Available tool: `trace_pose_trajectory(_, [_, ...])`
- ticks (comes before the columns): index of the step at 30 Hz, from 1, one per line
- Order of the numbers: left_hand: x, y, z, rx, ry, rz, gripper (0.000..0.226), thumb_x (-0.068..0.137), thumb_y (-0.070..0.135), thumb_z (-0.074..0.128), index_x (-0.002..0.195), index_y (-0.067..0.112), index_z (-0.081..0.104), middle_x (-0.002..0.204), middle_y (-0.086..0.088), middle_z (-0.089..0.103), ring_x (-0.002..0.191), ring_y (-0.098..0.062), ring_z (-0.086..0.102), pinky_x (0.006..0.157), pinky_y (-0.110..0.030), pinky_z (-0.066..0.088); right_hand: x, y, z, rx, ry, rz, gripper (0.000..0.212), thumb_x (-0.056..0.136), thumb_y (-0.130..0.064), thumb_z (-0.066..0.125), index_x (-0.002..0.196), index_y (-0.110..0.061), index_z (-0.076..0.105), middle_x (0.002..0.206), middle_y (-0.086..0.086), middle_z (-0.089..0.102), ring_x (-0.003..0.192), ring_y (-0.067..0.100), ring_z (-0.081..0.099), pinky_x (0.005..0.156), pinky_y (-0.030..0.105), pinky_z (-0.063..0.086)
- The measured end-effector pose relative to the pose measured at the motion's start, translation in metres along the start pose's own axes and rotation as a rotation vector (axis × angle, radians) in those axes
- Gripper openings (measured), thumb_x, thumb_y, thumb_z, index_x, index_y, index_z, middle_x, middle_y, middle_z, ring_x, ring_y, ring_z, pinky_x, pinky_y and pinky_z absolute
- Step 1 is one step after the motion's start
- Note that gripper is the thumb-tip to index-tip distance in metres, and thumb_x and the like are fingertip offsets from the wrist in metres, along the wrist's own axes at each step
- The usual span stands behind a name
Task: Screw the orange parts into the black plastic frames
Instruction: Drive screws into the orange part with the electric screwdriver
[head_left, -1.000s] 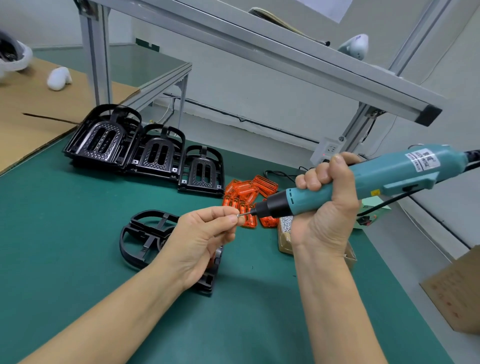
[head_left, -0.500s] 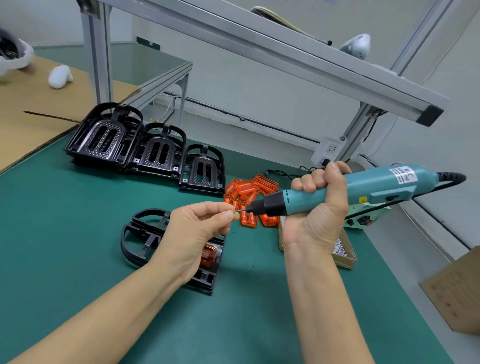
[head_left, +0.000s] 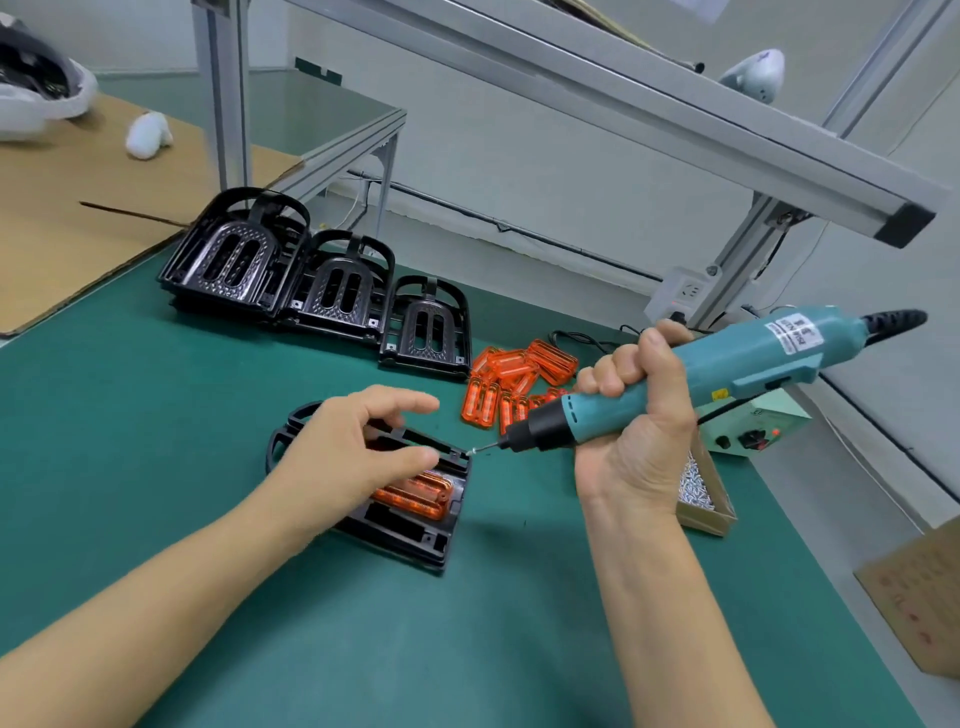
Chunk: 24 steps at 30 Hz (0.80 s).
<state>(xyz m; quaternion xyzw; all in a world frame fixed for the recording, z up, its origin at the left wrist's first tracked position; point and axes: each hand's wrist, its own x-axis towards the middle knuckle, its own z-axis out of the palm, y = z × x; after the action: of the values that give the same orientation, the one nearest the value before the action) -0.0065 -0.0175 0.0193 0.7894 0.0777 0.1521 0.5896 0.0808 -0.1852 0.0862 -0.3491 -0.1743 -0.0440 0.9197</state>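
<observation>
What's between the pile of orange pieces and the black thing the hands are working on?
Only bare green mat lies between the orange pile and the black frame, as the head view shows. Above that gap hangs the screwdriver tip with its screw.

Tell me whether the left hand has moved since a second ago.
Yes. The left hand has left the screwdriver tip and dropped toward the black frame on the green mat, fingers now spread over it.
</observation>
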Motion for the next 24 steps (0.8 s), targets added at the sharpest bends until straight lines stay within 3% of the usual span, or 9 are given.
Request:
trace_pose_trajectory(2, [-0.005,-0.006,-0.006,0.287,-0.092,0.16,0.037,0.063,0.056,0.069,0.098,0.043,0.069,0.104,0.025,0.061,0.108,0.007,0.048,0.102,-0.029,0.032,-0.003,0.005,-0.003,-0.043,-0.029,0.035,0.015,0.082,-0.007,0.055,0.087,-0.021,0.053,0.055,-0.007,0.041,0.045,0.007,0.038,0.049,0.02,0.037])
trace_pose_trajectory(4, [-0.008,-0.01,-0.005,0.513,-0.214,0.245,0.055,0.057,0.071,0.051,0.101,0.042,0.068,0.108,0.034,0.056,0.118,0.011,0.037,0.109,-0.029,0.017,-0.006,0.011,-0.004,-0.086,-0.062,0.063,0.016,0.081,-0.006,0.055,0.087,-0.02,0.054,0.055,-0.006,0.041,0.045,0.008,0.038,0.048,0.021,0.037])
trace_pose_trajectory(8, [-0.009,-0.017,-0.003,0.81,-0.33,0.312,0.061,0.058,0.078,0.048,0.108,0.047,0.064,0.124,0.036,0.043,0.131,0.007,0.017,0.105,-0.024,-0.003,-0.009,0.02,-0.005,-0.185,-0.131,0.085,0.017,0.082,-0.004,0.055,0.092,-0.018,0.053,0.055,-0.005,0.042,0.045,0.01,0.04,0.048,0.022,0.039])
trace_pose_trajectory(11, [-0.008,-0.019,-0.005,0.886,-0.352,0.349,0.052,0.064,0.071,0.057,0.111,0.049,0.061,0.131,0.034,0.04,0.133,0.003,0.014,0.105,-0.027,-0.007,-0.009,0.024,-0.004,-0.223,-0.157,0.091,0.018,0.082,-0.003,0.056,0.093,-0.017,0.052,0.054,-0.004,0.042,0.045,0.011,0.04,0.048,0.023,0.04])
trace_pose_trajectory(24, [-0.007,-0.024,-0.004,0.922,-0.344,0.384,0.051,0.07,0.069,0.054,0.118,0.051,0.056,0.135,0.03,0.038,0.135,0.0,0.011,0.109,-0.035,-0.009,-0.008,0.033,0.0,-0.321,-0.226,0.138,0.017,0.081,-0.005,0.06,0.093,-0.016,0.054,0.054,-0.002,0.042,0.046,0.013,0.04,0.049,0.024,0.039])
